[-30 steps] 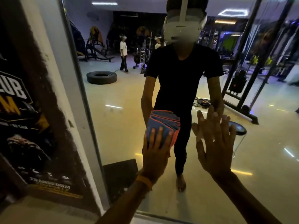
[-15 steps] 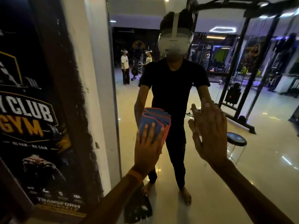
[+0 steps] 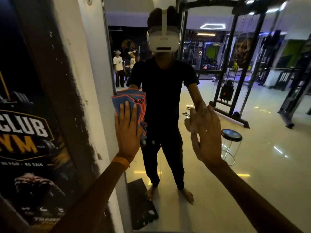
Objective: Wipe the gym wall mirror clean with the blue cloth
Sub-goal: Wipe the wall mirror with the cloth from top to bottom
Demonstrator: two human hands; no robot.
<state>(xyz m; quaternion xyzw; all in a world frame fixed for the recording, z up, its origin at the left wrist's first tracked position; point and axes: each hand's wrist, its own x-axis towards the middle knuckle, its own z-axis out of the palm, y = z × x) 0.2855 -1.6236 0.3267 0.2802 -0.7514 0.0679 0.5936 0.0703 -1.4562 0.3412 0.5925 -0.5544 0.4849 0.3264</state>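
The wall mirror (image 3: 252, 165) fills the middle and right of the head view and reflects the gym and a person in black. My left hand (image 3: 128, 132) presses the folded blue cloth (image 3: 130, 100), edged in orange, flat against the glass close to the mirror's left edge. Its fingers lie straight over the cloth. My right hand (image 3: 206, 135) rests flat on the glass to the right, fingers spread, with nothing in it.
A white pillar (image 3: 87, 81) frames the mirror on the left, beside a dark gym poster (image 3: 25, 132). Reflected in the glass are a cable machine, a round stool, a dark floor mat and two people standing far back.
My left hand has slid the cloth up and to the left, toward the mirror's left edge. My right hand stays flat on the glass. The view has shifted right and up.
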